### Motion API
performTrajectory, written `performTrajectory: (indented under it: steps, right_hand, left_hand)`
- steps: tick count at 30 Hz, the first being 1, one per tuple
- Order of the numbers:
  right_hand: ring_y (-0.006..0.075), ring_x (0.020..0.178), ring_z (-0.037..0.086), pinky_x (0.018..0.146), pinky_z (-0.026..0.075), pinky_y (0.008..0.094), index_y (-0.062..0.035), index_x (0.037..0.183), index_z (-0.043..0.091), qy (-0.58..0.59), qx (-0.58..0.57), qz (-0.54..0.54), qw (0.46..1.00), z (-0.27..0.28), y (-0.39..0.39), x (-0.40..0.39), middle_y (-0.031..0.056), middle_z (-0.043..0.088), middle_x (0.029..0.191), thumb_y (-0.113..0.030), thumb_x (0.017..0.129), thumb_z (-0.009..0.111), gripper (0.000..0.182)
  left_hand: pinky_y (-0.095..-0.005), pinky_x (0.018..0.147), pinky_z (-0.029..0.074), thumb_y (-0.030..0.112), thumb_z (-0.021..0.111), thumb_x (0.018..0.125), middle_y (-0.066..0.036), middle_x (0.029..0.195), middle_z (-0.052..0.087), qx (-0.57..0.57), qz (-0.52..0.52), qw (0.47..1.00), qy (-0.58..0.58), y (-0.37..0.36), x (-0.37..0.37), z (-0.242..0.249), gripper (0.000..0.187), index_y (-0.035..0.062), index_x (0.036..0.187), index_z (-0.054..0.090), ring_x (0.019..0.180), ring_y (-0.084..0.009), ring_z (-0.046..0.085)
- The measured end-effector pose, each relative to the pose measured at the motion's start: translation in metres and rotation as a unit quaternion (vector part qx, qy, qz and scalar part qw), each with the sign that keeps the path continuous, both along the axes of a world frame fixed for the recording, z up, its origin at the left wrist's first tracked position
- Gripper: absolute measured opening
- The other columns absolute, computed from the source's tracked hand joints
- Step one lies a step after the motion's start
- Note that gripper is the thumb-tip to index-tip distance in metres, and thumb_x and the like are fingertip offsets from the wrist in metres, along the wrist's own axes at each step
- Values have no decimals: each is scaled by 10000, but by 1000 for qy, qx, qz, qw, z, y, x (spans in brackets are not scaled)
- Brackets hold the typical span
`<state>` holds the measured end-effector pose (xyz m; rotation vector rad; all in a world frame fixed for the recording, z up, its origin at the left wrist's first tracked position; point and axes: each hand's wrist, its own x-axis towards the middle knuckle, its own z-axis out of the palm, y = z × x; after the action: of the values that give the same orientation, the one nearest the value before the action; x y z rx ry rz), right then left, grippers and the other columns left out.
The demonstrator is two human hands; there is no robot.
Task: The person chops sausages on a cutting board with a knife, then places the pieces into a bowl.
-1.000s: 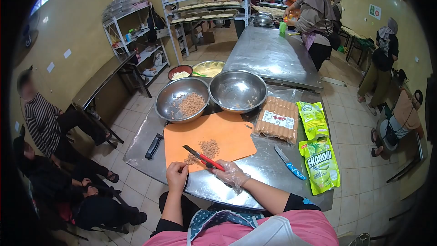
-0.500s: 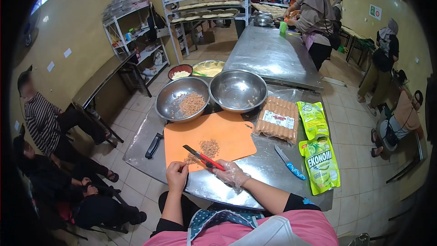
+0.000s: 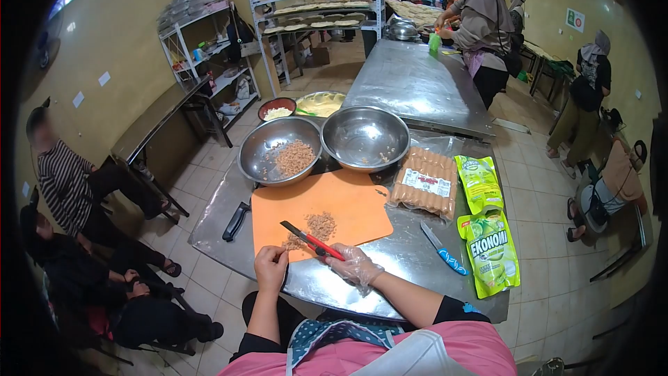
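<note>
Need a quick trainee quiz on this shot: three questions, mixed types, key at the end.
1. True or false: the right hand, wearing a clear glove, holds the red-handled knife.

2. Fill in: the left steel bowl holds ___ chopped food than the right steel bowl.

3. Multiple choice: where does the blue-handled knife lie?
A) In the left steel bowl
B) On the metal table
C) In the right steel bowl

Key: 1. True. 2. More. 3. B.

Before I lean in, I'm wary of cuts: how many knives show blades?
2: the red-handled knife in the right hand, and the blue-handled knife on the table at right. A black handle at left may hide another.
</note>
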<state>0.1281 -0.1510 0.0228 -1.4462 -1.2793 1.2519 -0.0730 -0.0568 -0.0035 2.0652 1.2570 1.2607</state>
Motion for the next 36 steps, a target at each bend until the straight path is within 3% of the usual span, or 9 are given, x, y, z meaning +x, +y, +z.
performTrajectory:
  steps: [14,16,23,29,31,36]
  right_hand:
    - [102,615,492,564,414,253,-63,984,579,-3,23,-2,1000,-3,0,-1,30,529,691,-211,855,537,201]
    - [104,615,493,565,416,254,-63,985,579,-9,23,-2,1000,-3,0,-1,31,532,694,-212,854,539,202]
    - [106,612,496,565,418,261,-63,989,575,-11,0,0,1000,-4,1,0,33,530,683,-209,848,548,205]
    - [107,601,499,552,417,264,-61,988,574,-13,17,-1,1000,-3,0,0,33,527,669,-204,849,547,201]
    - [107,600,499,552,417,264,-61,989,574,-14,15,-2,1000,0,0,-1,34,526,669,-205,850,546,203]
    - [107,608,501,561,419,263,-61,993,574,-4,10,-2,1000,-6,1,-1,38,528,675,-206,853,543,205]
  left_hand:
    - [-287,549,476,29,665,683,-104,708,598,7,2,1000,-4,1,-1,-2,53,6,725,644,580,-195,586]
    - [-249,555,479,22,668,694,-94,740,603,-2,0,1000,8,1,-1,-2,63,-7,748,653,591,-154,591]
    - [-248,551,480,21,665,698,-94,738,601,-5,-4,1000,9,0,-1,-1,61,-10,749,653,589,-152,593]
    - [-279,547,479,26,667,684,-99,717,599,-5,2,1000,-10,2,0,-5,49,6,723,644,580,-187,589]
    - [-243,550,486,13,664,699,-95,744,600,-6,-4,1000,2,3,-2,-6,62,-16,752,651,591,-148,599]
    - [-244,553,486,11,664,697,-95,745,599,-5,-5,1000,3,3,-2,-6,60,-17,748,649,594,-150,600]
